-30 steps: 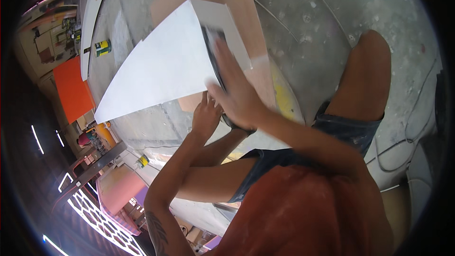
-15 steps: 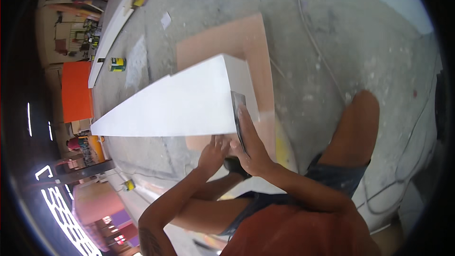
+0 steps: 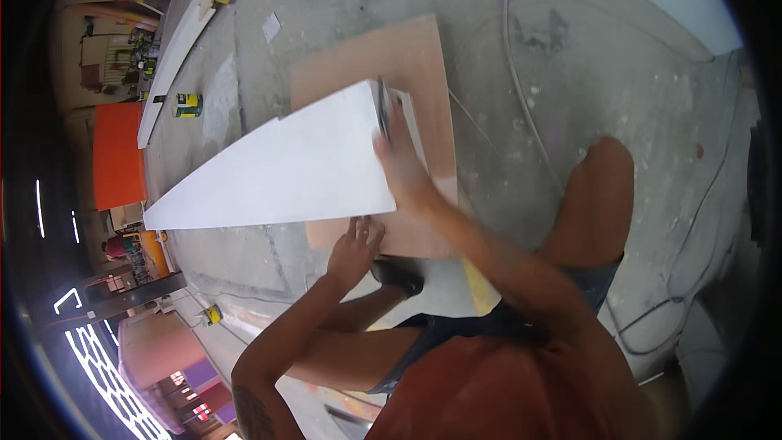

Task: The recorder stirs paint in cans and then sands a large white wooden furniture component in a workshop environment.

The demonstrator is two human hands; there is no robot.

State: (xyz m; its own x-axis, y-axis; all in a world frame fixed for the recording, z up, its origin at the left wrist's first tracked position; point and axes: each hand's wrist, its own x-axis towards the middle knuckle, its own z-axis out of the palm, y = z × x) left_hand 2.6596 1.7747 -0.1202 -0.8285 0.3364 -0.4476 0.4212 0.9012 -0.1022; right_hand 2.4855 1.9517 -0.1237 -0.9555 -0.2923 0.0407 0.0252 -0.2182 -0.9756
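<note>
A long white box-like piece (image 3: 277,167) tapers toward the far left, its wide end close to me. Against the edge of that wide end, my right hand (image 3: 403,167) presses a dark, flat sanding block (image 3: 383,110). The fingers are closed on the block and slightly blurred. My left hand (image 3: 356,246) lies at the near lower edge of the white piece, fingers stretched out and fingertips touching or just under it. A brown board (image 3: 366,49) lies flat on the floor beneath the wide end.
A green and yellow can (image 3: 187,105) stands on the concrete floor at left, near a long white beam (image 3: 179,53) and an orange panel (image 3: 118,155). A cable (image 3: 521,90) runs across the floor at right. My dark shoe (image 3: 399,275) is beside the board.
My right hand and the sanding block have slid away from me along the edge of the wide end, toward its far corner. My left hand stays by the lower edge.
</note>
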